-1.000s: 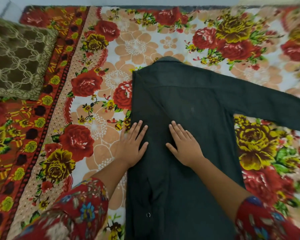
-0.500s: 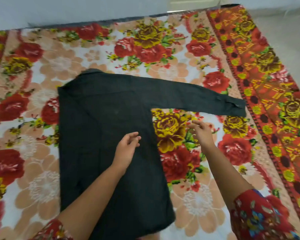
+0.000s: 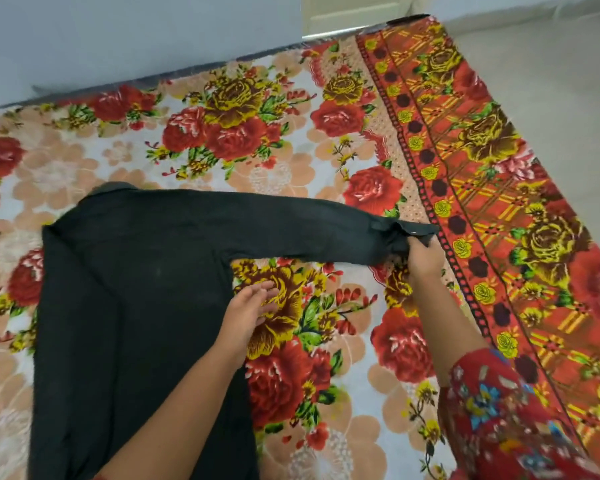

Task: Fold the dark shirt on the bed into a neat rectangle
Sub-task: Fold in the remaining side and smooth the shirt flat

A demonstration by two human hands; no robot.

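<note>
Count: one dark shirt point(image 3: 136, 306) is lying on one floral bedsheet point(image 3: 222, 133). One shirt sleeve point(image 3: 291, 230) is showing, stretching out from the shirt's body. Two hands are showing: one left hand point(image 3: 248, 308) just beside the shirt's side edge, one right hand point(image 3: 425, 258) gripping the shirt's cuff end. One red patterned clothing sleeve point(image 3: 499, 420) is showing, well apart from the shirt.

- Shirt point(image 3: 136, 306) lies on the bed point(image 3: 361, 358), left.
- Its sleeve point(image 3: 291, 230) reaches right.
- Right hand point(image 3: 423, 258) at the cuff point(image 3: 409, 233).
- Left hand point(image 3: 250, 310) beside the shirt's right edge.
</note>
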